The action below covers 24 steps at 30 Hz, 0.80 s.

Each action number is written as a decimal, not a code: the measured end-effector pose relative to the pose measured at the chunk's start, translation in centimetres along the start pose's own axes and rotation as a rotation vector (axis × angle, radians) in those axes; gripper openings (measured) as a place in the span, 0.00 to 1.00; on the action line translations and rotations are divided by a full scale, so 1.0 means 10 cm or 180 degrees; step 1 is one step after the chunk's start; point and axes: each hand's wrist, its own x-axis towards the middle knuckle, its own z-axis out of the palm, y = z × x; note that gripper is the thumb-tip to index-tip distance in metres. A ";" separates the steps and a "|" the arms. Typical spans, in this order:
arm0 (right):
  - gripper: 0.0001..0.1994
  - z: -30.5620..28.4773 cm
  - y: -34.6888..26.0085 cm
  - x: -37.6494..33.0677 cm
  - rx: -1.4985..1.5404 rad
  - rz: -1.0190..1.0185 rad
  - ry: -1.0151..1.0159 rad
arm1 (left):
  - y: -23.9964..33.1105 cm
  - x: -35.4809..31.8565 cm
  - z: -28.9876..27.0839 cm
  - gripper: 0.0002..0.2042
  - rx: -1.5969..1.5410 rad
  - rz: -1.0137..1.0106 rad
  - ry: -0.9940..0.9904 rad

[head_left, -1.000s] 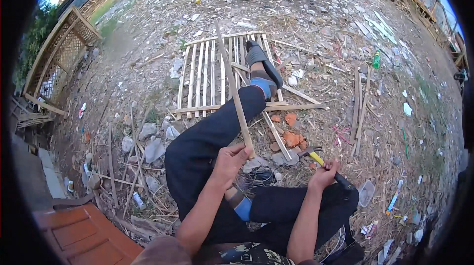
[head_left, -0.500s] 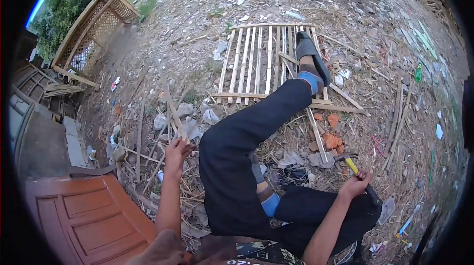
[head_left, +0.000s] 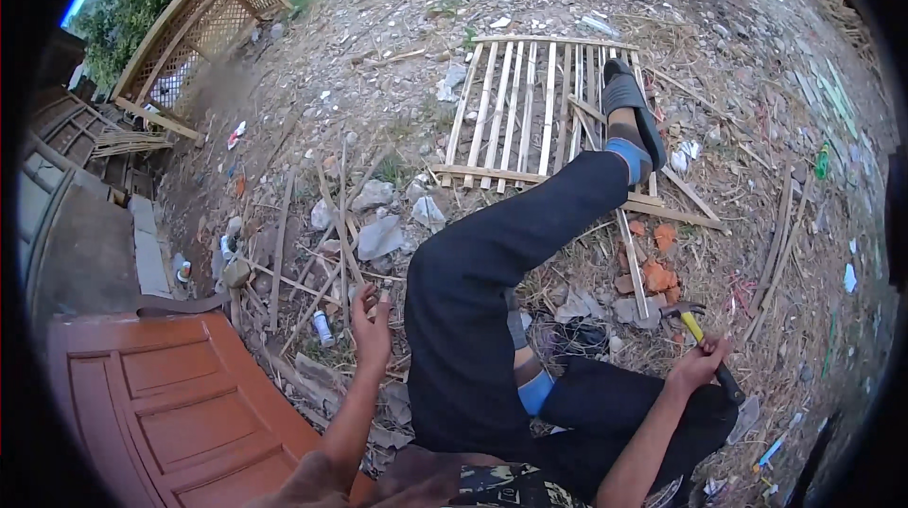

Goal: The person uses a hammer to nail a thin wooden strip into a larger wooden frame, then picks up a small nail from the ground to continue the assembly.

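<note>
Gripping yellow-and-black claw hammer (head_left: 693,326) in curled fingers of right hand (head_left: 697,364), nearer than pale slatted wooden frame (head_left: 549,109); holding left hand (head_left: 371,326) spread, seemingly empty, nearer-left of it. Reads as between grips, needing fresh left-hand hold.

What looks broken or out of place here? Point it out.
Orange chunks near the hammer look like broken masonry, uneven and scattered. A white container lies on its side among loose sticks left of the left hand, like discarded litter.
</note>
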 end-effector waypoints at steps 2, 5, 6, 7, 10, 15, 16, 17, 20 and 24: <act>0.15 -0.10 0.05 0.18 0.0102 -0.0337 -0.0880 | 0.31 -0.23 0.02 0.24 -0.0031 0.0099 -0.0077; 0.12 0.29 -0.10 0.13 -0.0251 -0.0558 -0.1066 | 0.37 -0.46 0.12 0.23 -0.0237 0.0327 -0.0313; 0.11 0.37 -0.17 0.20 -0.0665 -0.0463 -0.1391 | 0.35 -0.52 0.16 0.23 -0.0320 0.0411 -0.0394; 0.12 0.43 -0.24 0.25 -0.1501 -0.0291 -0.1462 | 0.31 -0.54 0.21 0.23 -0.0389 0.0516 -0.0452; 0.16 0.68 -0.40 0.47 -0.3664 -0.0447 -0.2319 | 0.05 -0.68 0.18 0.26 -0.0203 0.0381 -0.0446; 0.16 0.75 0.05 0.80 -0.4966 -0.0362 -0.2405 | -0.02 -0.84 0.17 0.26 0.0087 0.0751 -0.0389; 0.16 0.78 0.13 0.82 -0.4985 -0.0333 -0.2328 | 0.02 -0.95 0.20 0.23 0.0130 0.0756 -0.0070; 0.17 0.80 0.20 0.84 -0.5240 -0.0415 -0.2243 | 0.12 -0.97 0.23 0.23 0.0150 0.0891 0.0082; 0.21 0.50 0.41 1.25 -0.5555 -0.0539 -0.1977 | 0.58 -0.83 0.72 0.23 0.0061 0.1398 -0.0255; 0.23 0.55 0.49 1.29 -0.5462 -0.0859 -0.1880 | 1.60 -0.31 1.70 0.22 0.0135 0.2021 -0.0866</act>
